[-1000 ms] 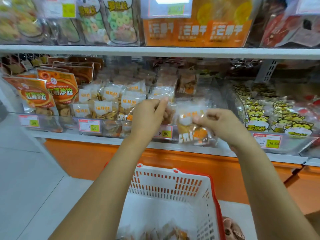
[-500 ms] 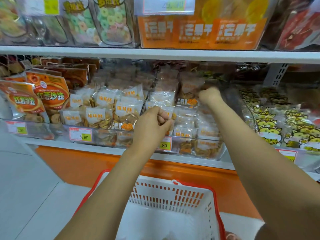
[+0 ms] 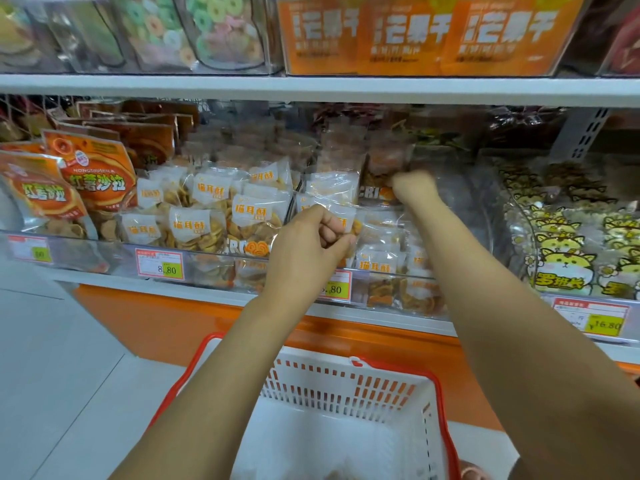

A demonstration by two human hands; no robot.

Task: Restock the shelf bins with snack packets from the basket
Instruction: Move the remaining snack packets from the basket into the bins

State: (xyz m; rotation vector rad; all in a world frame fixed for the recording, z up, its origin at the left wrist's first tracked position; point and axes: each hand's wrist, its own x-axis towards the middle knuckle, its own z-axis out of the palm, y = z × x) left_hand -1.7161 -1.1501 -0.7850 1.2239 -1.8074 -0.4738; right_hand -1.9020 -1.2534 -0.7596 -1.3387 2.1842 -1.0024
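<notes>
My left hand (image 3: 311, 244) is at the front of the clear middle shelf bin (image 3: 207, 263), its curled fingers pinching the edge of a clear snack packet (image 3: 341, 216) with a white-and-orange label. Reaching deeper into the same bin, my right hand (image 3: 412, 187) is blurred and curled at the top of another snack packet (image 3: 377, 194), which stands upright against the back rows. The bin holds several such packets of round golden crisps. Below my arms sits the white basket (image 3: 346, 386) with its red rim; its contents are mostly out of view.
Orange sweet-potato bags (image 3: 97, 181) fill the bin on the left. Yellow cartoon-cat packets (image 3: 568, 261) fill the bin on the right. A white shelf board (image 3: 311, 88) with more goods runs overhead. Price tags (image 3: 159, 268) line the bin fronts.
My right hand carried its packet from the bin's front edge up and back into the bin's rear, then stayed there. My left hand has kept its pinch near the front packets.
</notes>
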